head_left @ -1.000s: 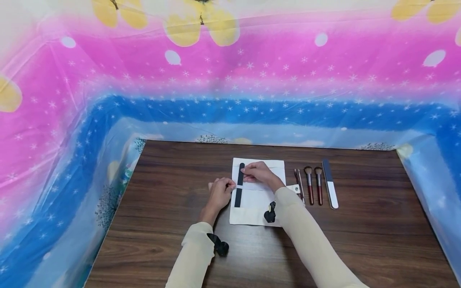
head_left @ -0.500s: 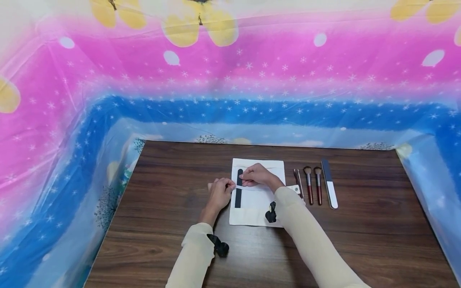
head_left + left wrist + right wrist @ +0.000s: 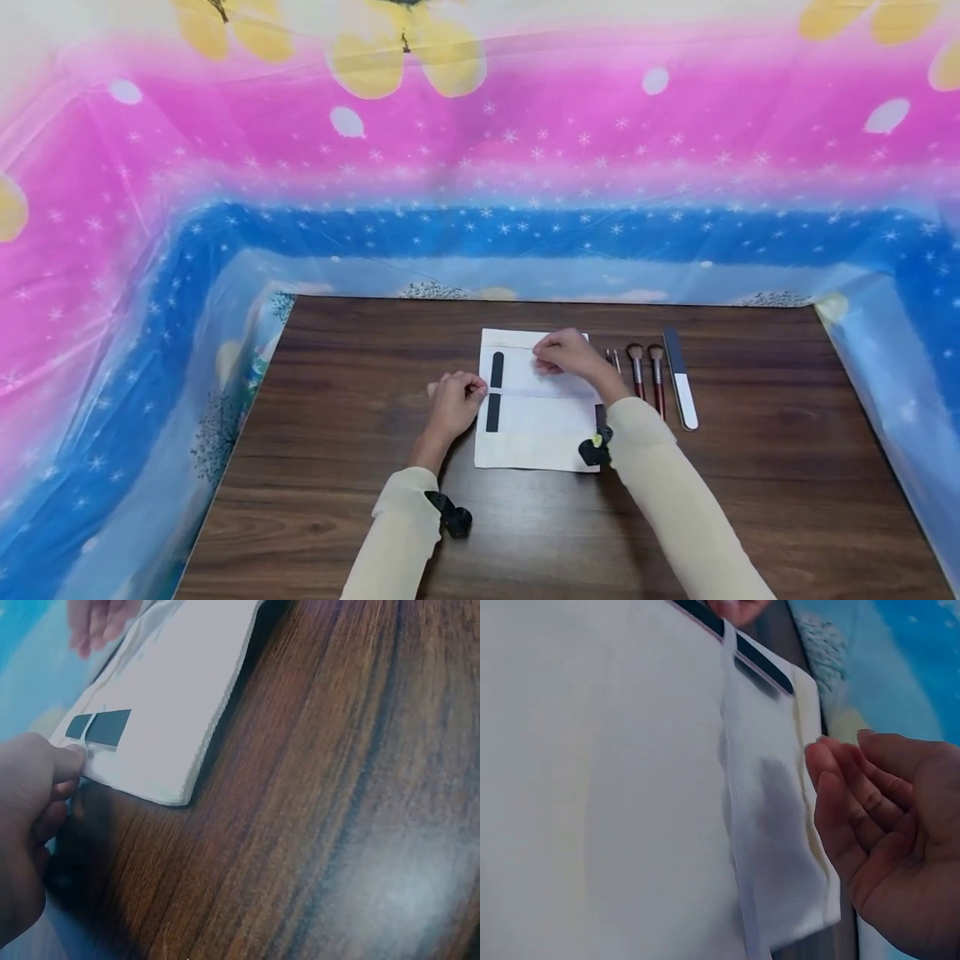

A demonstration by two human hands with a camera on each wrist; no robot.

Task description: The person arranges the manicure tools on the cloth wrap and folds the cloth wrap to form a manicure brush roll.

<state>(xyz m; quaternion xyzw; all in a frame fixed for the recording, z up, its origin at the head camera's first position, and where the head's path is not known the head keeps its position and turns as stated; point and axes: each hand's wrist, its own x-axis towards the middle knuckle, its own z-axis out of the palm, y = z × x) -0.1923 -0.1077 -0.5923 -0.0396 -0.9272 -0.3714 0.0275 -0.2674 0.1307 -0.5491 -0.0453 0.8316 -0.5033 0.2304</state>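
A white fabric case (image 3: 537,450) lies unfolded on the table, with a thin white elastic strap (image 3: 739,825) running across it. Under that strap, along the left side, sits a black nail file (image 3: 493,412), one part showing above the strap and one below. My left hand (image 3: 456,406) pinches the case's left edge at the strap's end; in the left wrist view the thumb (image 3: 69,759) presses there. Over the upper right of the case hovers my right hand (image 3: 572,353). Its fingers are loosely bent and hold nothing, as the right wrist view shows.
Right of the case lie two makeup brushes (image 3: 636,367) with dark red handles and a grey-and-white nail file (image 3: 681,379). Slim metal tools (image 3: 615,360) are partly hidden by the right arm. A patterned cloth (image 3: 480,233) hangs behind the wooden table (image 3: 337,350).
My right hand slid the black nail file down under the strap, then let go and moved right, away from it. The left hand stayed at the case's edge.
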